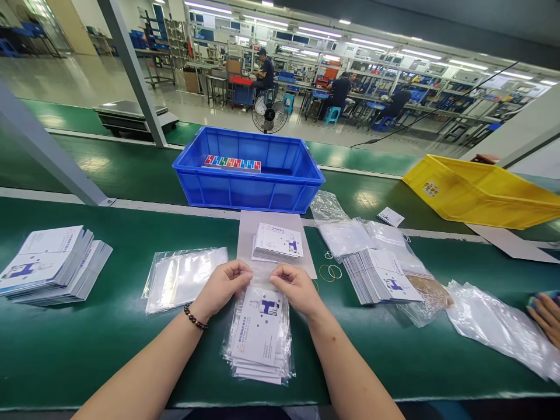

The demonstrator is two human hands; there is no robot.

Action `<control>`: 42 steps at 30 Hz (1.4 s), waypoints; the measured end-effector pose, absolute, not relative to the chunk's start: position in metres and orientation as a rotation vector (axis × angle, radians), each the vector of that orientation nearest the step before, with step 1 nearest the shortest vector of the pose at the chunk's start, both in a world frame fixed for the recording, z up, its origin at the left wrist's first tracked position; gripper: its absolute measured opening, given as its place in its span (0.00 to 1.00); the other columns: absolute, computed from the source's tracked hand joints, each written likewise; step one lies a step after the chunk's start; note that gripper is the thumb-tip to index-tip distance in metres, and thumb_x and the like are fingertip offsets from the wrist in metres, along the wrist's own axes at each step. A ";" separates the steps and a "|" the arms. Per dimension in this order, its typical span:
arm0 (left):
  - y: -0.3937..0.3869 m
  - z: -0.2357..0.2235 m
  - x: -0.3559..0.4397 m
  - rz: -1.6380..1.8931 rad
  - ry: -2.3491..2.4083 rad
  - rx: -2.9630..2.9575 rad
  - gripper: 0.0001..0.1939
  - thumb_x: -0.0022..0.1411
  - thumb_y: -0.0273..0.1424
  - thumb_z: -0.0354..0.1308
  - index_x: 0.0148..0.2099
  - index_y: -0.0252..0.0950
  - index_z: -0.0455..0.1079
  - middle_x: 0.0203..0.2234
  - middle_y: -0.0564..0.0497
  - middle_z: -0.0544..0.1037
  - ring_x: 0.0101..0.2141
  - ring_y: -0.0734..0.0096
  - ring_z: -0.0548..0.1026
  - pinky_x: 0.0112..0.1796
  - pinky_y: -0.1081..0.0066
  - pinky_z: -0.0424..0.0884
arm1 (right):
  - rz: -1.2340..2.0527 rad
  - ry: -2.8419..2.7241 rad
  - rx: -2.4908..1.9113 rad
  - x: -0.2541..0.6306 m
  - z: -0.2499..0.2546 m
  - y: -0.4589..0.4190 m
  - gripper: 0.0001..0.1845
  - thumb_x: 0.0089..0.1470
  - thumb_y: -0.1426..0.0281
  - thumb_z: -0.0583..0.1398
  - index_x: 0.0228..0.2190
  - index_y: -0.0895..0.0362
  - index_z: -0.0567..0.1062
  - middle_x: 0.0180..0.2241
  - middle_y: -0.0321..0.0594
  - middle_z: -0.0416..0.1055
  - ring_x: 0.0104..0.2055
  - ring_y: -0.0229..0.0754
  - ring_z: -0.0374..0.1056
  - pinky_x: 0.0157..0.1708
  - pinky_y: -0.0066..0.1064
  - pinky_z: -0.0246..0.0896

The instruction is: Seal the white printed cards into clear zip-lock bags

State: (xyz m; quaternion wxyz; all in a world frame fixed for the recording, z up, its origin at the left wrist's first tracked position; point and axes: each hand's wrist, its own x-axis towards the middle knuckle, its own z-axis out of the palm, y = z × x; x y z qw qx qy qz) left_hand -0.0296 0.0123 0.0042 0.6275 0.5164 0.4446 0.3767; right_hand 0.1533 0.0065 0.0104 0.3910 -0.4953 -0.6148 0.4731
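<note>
A stack of printed white booklets in clear plastic bags (pixel 258 332) lies on the green bench right in front of me. At the top bag's far end, my left hand (pixel 225 286) pinches one corner of the plastic. Opposite it, my right hand (pixel 297 287) pinches the other corner, so the bag edge is stretched between them. Just beyond my fingers, a pile of unbagged booklets (pixel 277 240) rests on a grey cardboard sheet (pixel 247 233). Flat empty clear bags (pixel 186 277) lie to the left of my left hand.
Booklet stacks stand at far left (pixel 48 262) and right (pixel 380 277). Rubber bands (pixel 330 272) lie between. A blue bin (pixel 249 189) holding colourful boxes and a yellow bin (pixel 476 192) stand behind. Another person's hand (pixel 546 315) is at right, near plastic bags (pixel 494 321).
</note>
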 end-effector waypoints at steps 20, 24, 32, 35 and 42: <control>0.008 0.007 -0.023 0.858 1.071 1.244 0.10 0.48 0.35 0.57 0.24 0.33 0.64 0.16 0.58 0.65 0.15 0.82 0.60 0.18 0.78 0.58 | 1.058 -1.706 -1.273 0.144 0.014 0.001 0.07 0.44 0.73 0.57 0.18 0.57 0.69 0.20 0.33 0.64 0.24 0.35 0.58 0.26 0.27 0.54; 0.006 0.007 -0.019 0.766 1.108 1.263 0.10 0.47 0.35 0.57 0.25 0.33 0.65 0.16 0.57 0.66 0.16 0.80 0.61 0.16 0.78 0.56 | 1.015 -1.756 -1.266 0.142 0.016 -0.002 0.08 0.45 0.73 0.56 0.17 0.57 0.68 0.20 0.33 0.64 0.23 0.35 0.59 0.25 0.26 0.54; 0.018 0.017 -0.045 0.671 1.306 1.712 0.13 0.54 0.40 0.50 0.26 0.35 0.66 0.23 0.51 0.72 0.27 0.68 0.69 0.29 0.72 0.63 | 0.974 -1.856 -1.255 0.151 0.013 0.001 0.09 0.47 0.73 0.56 0.19 0.57 0.72 0.21 0.34 0.64 0.25 0.36 0.61 0.27 0.28 0.56; 0.028 0.020 -0.069 0.349 1.745 1.891 0.15 0.56 0.41 0.46 0.24 0.37 0.63 0.20 0.49 0.71 0.25 0.64 0.69 0.25 0.71 0.59 | 0.908 -1.832 -1.306 0.155 0.008 0.004 0.06 0.47 0.72 0.57 0.24 0.56 0.75 0.24 0.36 0.65 0.29 0.38 0.63 0.30 0.30 0.58; 0.035 0.010 -0.084 -0.125 1.809 1.975 0.11 0.51 0.24 0.46 0.37 0.34 0.64 0.31 0.41 0.76 0.30 0.59 0.73 0.25 0.70 0.58 | 0.694 -1.723 -1.303 0.154 0.001 0.005 0.06 0.49 0.71 0.57 0.29 0.54 0.75 0.28 0.38 0.66 0.33 0.40 0.64 0.36 0.33 0.59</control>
